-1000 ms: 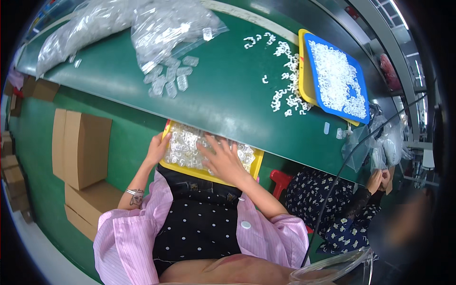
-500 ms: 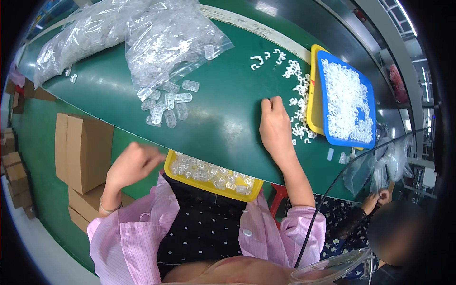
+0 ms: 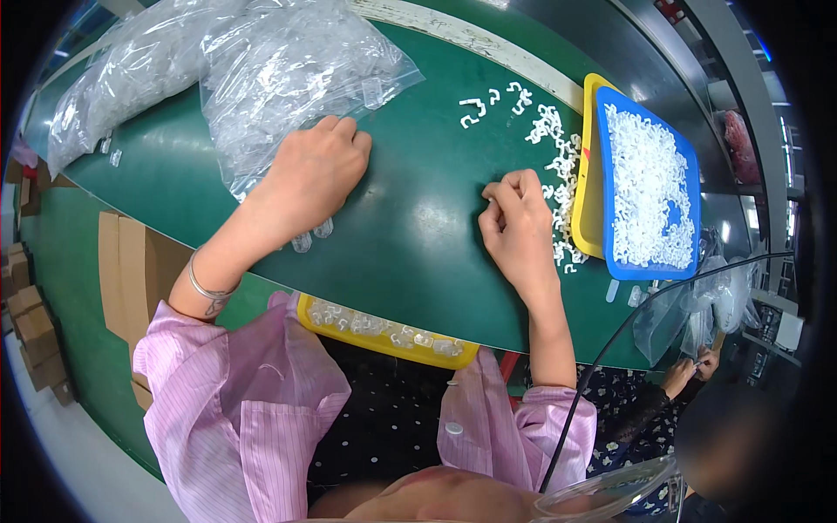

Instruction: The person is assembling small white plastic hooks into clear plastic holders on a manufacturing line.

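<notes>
Green table [image 3: 418, 218]: wide curved top, fills most of view. Clear plastic bags [image 3: 261, 70]: big, crinkled, full of small clear parts, far-left on table. Blue tray [image 3: 689, 166] in yellow tray [image 3: 586, 174], right side, heaped w/ white clips. Second yellow tray [image 3: 384, 336] at near edge, holds clear parts. Left hand [image 3: 309, 179]: palm down, fingers curled loosely, resting on bag edge; grip — cannot tell. Right hand [image 3: 519, 222]: fingertips pinched together, near loose white clips [image 3: 558, 148] scattered beside trays; item in pinch too small to see.
</notes>
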A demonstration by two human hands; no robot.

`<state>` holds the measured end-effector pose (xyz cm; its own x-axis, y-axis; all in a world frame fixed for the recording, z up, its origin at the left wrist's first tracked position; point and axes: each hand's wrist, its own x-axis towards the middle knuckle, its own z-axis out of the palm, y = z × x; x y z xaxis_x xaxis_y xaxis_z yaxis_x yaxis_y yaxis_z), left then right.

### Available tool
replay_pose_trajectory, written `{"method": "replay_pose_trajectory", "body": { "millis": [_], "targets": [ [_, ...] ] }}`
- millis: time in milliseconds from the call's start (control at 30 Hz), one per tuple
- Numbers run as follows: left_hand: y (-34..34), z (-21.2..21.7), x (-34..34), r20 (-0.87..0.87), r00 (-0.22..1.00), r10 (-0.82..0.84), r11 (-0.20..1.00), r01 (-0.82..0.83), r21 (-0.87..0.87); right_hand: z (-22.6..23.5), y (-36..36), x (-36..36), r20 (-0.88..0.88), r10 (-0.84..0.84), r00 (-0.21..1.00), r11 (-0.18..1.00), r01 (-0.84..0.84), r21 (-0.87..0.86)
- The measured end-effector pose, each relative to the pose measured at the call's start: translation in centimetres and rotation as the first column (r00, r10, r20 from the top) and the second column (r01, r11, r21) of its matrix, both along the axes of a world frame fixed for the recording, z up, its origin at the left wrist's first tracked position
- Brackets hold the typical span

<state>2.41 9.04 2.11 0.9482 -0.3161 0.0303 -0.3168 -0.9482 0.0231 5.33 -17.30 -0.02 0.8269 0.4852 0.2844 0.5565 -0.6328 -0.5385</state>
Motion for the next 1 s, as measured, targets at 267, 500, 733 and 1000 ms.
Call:
{"method": "replay_pose_trajectory", "body": {
  "millis": [267,500,733,1000],
  "targets": [
    [-4.6,0.9,1.1,-0.212,0.946,-0.244,0.367,-0.112,-0.923,1.5,-0.9,0.5,-0.35,0.008,0.937,0.902,0.144,0.407],
    [-7.8,1.6,-0.1,-0.403,0.723,-0.561,-0.18,-0.582,-0.793,3.6,-1.2,-0.8,-0.482,0.569,0.666,0.419,0.269,0.867],
    [-7.8,-1.3,0.4,-0.322,0.767,-0.555,-0.088,-0.439,-0.894,2.3,-1.0,-0.9,-0.466,0.586,0.663,0.298,0.358,0.885],
    [-7.3,-1.0,0.7,-0.369,0.773,-0.516,-0.202,-0.528,-0.825,1.6,-0.9,-1.1,-0.475,0.512,0.716,0.331,0.346,0.878]
  ]
}}
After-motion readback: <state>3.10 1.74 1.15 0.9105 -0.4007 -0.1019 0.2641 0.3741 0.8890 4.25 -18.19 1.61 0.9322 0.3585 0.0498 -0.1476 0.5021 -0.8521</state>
